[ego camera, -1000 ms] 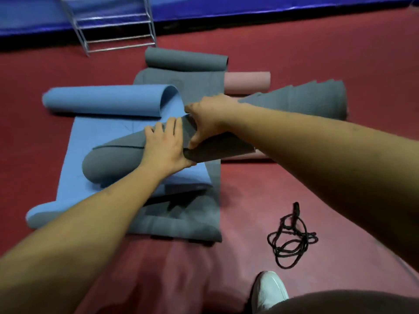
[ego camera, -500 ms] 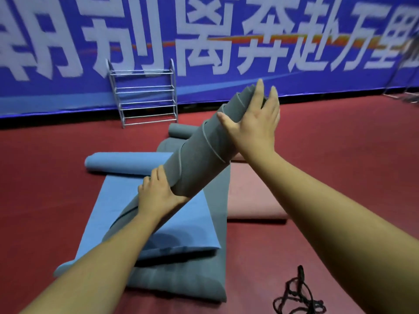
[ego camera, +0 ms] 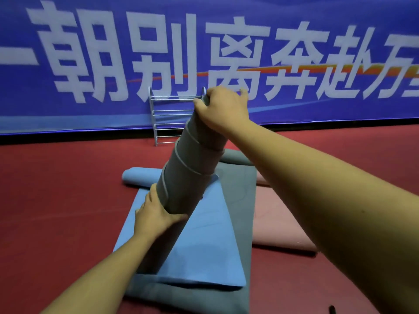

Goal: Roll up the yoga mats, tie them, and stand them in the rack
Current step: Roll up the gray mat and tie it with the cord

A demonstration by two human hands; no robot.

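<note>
A rolled grey yoga mat (ego camera: 186,177) stands nearly upright, leaning right, its lower end on the flat mats. My right hand (ego camera: 223,109) grips its top end, fingers curled over the rim. My left hand (ego camera: 154,214) grips the roll low down on its left side. The roll's layers are staggered in steps. Under it lie a blue mat (ego camera: 204,241), partly rolled at its far end, and a flat grey mat (ego camera: 240,200). A white wire rack (ego camera: 167,118) stands against the banner, partly hidden behind the roll.
A pink mat (ego camera: 274,232) lies flat to the right on the red floor (ego camera: 56,200). Another grey roll (ego camera: 235,158) lies behind. The end of a black cord (ego camera: 332,310) shows at the bottom right. A blue banner (ego camera: 90,64) with white characters covers the back wall.
The grey roll has been raised from a slant to nearly upright. My right hand went from flat against its top to curled over the rim. The view tilted up.
</note>
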